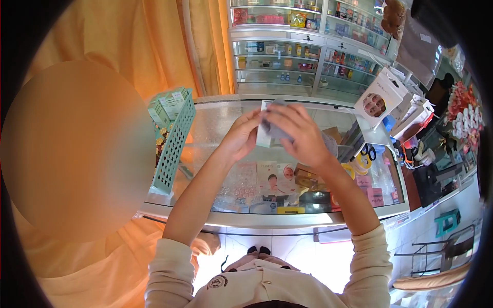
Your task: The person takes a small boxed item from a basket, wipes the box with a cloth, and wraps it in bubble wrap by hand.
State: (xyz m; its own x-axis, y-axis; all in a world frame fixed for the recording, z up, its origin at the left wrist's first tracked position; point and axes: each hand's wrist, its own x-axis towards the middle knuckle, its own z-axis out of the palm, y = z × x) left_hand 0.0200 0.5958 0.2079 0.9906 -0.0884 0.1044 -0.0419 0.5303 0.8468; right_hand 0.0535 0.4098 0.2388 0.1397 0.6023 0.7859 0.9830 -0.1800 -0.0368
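Above the glass counter [218,114], my left hand [241,136] grips a small white box [264,137] with pale green edging, held upright. A grey cloth [280,127] is bunched under the fingers of my right hand [306,137], pressed against the box's right side. The cloth and fingers hide much of the box's face. To the left of my hands stands a mint-green perforated basket [174,146], nearest to my left forearm. Inside it are several pale green boxes [169,107] and some gold-and-brown items [162,139].
Beneath the glass lie packaged goods, among them a face mask packet [276,178] and yellow tape rolls [362,163]. A white press-on nail box [379,100] hangs at the right. Glass shelves [277,61] with products stand behind; an orange curtain [118,36] hangs on the left.
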